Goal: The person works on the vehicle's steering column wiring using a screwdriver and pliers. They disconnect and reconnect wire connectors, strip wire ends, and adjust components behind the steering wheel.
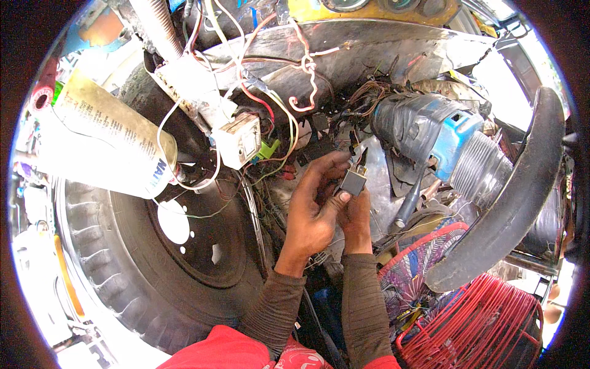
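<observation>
A small black box with metal blades on its top side, which looks like a relay (353, 182), is pinched by my left hand (312, 212). The left thumb presses its lower corner while the fingers curl behind it. My right hand (357, 215) is raised close behind and below the relay. Its fingers are hidden by the relay and the left hand, so their grip does not show. Loose wires (286, 117) and a bright green connector (267, 149) hang just beyond the left hand.
To the left stands a large tyre (117, 264) below a pale printed cylinder (104, 138). A white box (239, 141) hangs among wires. On the right are a taped steering column (412, 120) with a blue part (458, 144), a lever (410, 203), a thick black steering wheel rim (510, 227) and a red corded seat (473, 326).
</observation>
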{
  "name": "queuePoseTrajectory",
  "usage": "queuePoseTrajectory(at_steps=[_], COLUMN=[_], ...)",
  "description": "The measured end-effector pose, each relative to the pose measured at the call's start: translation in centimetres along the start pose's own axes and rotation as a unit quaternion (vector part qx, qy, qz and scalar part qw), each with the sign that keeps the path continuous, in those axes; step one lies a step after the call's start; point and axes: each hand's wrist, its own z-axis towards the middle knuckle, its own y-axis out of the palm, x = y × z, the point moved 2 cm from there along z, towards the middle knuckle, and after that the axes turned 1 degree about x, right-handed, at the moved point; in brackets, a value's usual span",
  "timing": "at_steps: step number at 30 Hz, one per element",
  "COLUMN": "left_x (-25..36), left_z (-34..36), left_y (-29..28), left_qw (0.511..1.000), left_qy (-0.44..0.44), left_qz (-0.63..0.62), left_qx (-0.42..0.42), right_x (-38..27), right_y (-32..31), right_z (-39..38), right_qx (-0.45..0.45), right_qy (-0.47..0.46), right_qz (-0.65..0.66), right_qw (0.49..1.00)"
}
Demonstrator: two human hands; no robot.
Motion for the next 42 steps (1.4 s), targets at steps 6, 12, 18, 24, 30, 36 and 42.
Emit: queuePoseTrajectory(at_steps=[6,12,18,24,30,36,42], left_x=[-0.7,-1.2,-1.2,-1.0,1.2,5.4,7.8], left_z=[0.3,0.0,-0.2,-0.5,-0.9,-0.9,-1.7], left_y=[-0.7,-0.9,-0.8,-0.8,-1.0,-1.2,-0.3], left_qw=[0.999,0.96,0.933,0.88,0.877,0.888,0.881], left_qy=[0.047,-0.058,-0.064,-0.044,-0.001,0.039,0.043], left_qz=[0.008,-0.27,-0.347,-0.451,-0.447,-0.415,-0.409], left_qx=[-0.017,-0.043,-0.078,-0.143,-0.177,-0.197,-0.236], right_x=[-0.3,0.5,-1.5,-4.0,-3.3,-6.9,-16.8], right_y=[0.5,-1.1,-5.5,-5.8,-3.5,-2.7,1.3], right_z=[-0.3,-0.2,-3.0,-14.5,-24.4,-27.3,-28.9], right_qx=[0.023,0.048,0.238,0.112,-0.029,0.08,0.123], right_qy=[0.023,-0.046,-0.11,-0.095,-0.039,-0.163,-0.327], right_qz=[0.119,-0.075,-0.385,-0.375,-0.313,-0.441,-0.446], right_qw=[0.992,0.995,0.885,0.915,0.948,0.879,0.824])
